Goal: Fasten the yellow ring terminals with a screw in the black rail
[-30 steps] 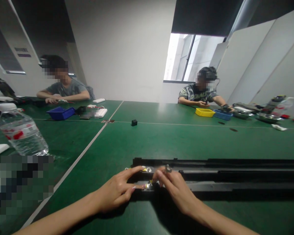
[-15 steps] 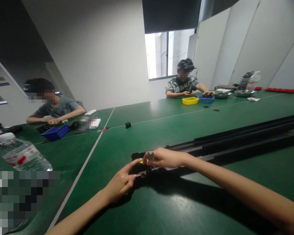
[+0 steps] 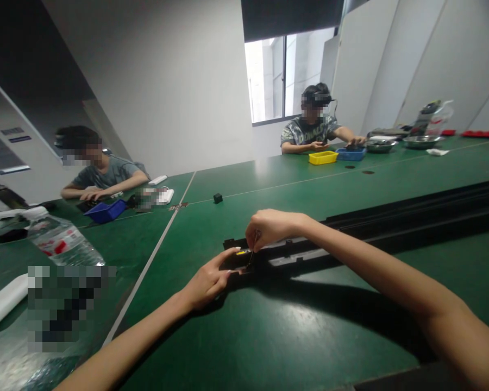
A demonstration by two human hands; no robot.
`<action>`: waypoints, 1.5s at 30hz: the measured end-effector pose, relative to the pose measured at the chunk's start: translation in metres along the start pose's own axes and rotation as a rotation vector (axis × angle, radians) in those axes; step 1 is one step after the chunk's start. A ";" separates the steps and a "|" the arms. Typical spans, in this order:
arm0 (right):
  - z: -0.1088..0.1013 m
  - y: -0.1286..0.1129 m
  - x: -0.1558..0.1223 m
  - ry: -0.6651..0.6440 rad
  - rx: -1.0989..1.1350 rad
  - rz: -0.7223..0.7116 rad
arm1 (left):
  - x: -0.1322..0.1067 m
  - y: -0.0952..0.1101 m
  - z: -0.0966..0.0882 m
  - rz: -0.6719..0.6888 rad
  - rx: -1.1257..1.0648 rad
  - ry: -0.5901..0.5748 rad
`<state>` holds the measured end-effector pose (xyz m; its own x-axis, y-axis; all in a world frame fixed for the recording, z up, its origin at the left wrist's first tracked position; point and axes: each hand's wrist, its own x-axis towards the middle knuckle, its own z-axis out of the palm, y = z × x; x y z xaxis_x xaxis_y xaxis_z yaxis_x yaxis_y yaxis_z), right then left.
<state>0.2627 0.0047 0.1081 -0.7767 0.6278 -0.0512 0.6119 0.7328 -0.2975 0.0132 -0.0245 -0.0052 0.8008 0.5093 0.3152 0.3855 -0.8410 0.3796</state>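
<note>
A long black rail (image 3: 375, 231) lies across the green table (image 3: 269, 326), running off to the right. My left hand (image 3: 207, 282) rests at the rail's left end, thumb and forefinger pinching that end. My right hand (image 3: 269, 228) hovers just above the same end, fingers closed in a pinch on a thin small tool (image 3: 252, 252) that points down at a yellow bit on the rail. The tool's tip is too small to make out.
A water bottle (image 3: 63, 244) and a white object (image 3: 4, 301) lie at the left. A small black cube (image 3: 217, 198) sits mid-table. Two other people sit at the far side, with a blue bin (image 3: 106, 210), a yellow bin (image 3: 323, 157) and metal bowls (image 3: 421, 142).
The view has tilted and swung, so the rail now slants up to the right. My right hand has lifted above the rail end, pinching the thin tool; my left hand stays at the end.
</note>
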 end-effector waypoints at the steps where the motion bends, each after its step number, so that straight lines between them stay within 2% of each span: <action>1: -0.001 -0.002 0.003 0.004 -0.056 0.015 | -0.001 -0.001 0.000 -0.003 0.001 0.000; 6: 0.000 -0.018 0.014 -0.001 -0.227 0.057 | -0.002 -0.003 0.001 0.005 0.011 -0.007; 13: 0.005 -0.033 0.015 0.003 -0.376 0.039 | -0.001 -0.002 0.001 -0.003 0.011 -0.002; 22: 0.007 -0.023 0.020 -0.014 -0.381 0.021 | -0.001 -0.003 0.001 0.010 0.011 -0.006; 31: 0.004 -0.012 0.025 -0.111 -0.285 0.072 | -0.001 -0.003 0.002 0.044 0.060 -0.006; 37: 0.000 -0.013 0.026 -0.200 -0.270 0.110 | -0.002 -0.005 0.003 0.056 0.069 -0.002; 45: -0.001 -0.021 0.023 -0.186 -0.334 0.149 | -0.001 -0.002 0.001 0.064 0.066 0.008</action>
<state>0.2318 0.0039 0.1137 -0.6711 0.6975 -0.2512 0.7106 0.7018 0.0504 0.0125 -0.0230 -0.0075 0.8213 0.4554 0.3436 0.3635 -0.8820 0.3000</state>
